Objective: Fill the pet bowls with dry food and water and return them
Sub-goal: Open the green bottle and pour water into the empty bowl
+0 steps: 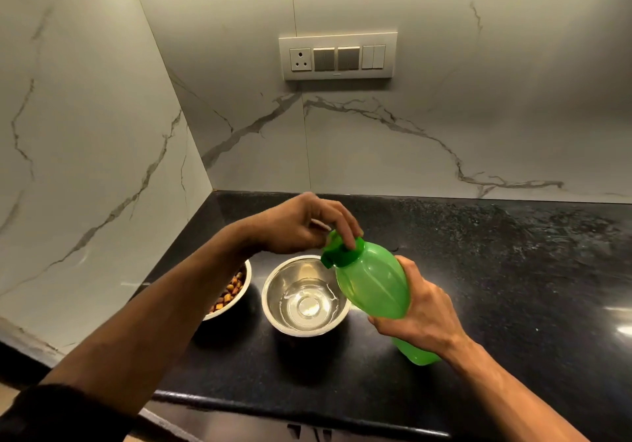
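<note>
Right hand (420, 308) grips green bottle (372, 281) round its body, tilted, neck toward far left over water bowl (306, 296). Left hand (301, 226) has fingertips pinched on bottle cap (342, 248); I can't tell if opening or closing. Water bowl at worktop (478, 270) centre already holds some water. Food bowl (229, 291) just left of it, kibble inside, partly behind forearm. I judge filling nearly done; returning bowls left.
</note>
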